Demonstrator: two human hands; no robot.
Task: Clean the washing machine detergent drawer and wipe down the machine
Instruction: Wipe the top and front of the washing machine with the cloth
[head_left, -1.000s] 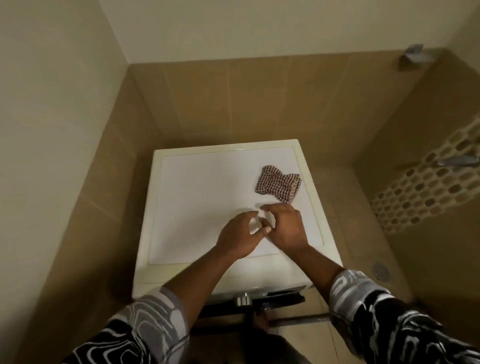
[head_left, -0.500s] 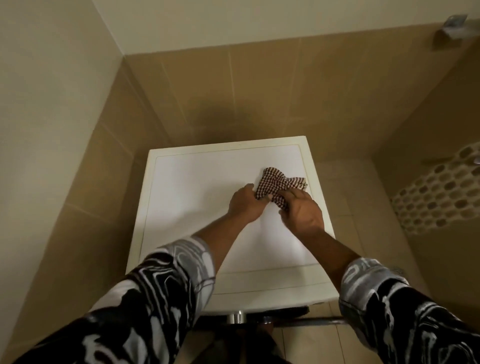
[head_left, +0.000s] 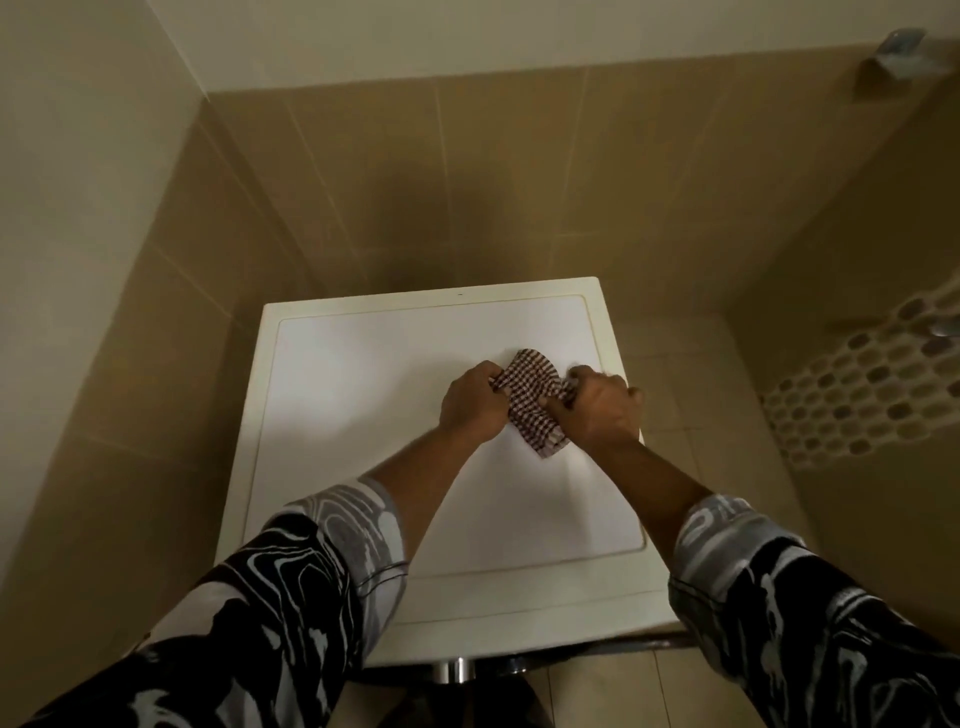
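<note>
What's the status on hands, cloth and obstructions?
Grip confirmed: left hand and right hand both hold the checked cloth. Bunched between them over the washing machine top, right side. Nothing in the way.

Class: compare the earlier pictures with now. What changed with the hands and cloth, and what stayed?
The left hand and right hand moved forward to the cloth and now grip it, bunched between them; earlier it lay loose on the machine, which stayed put.
</note>
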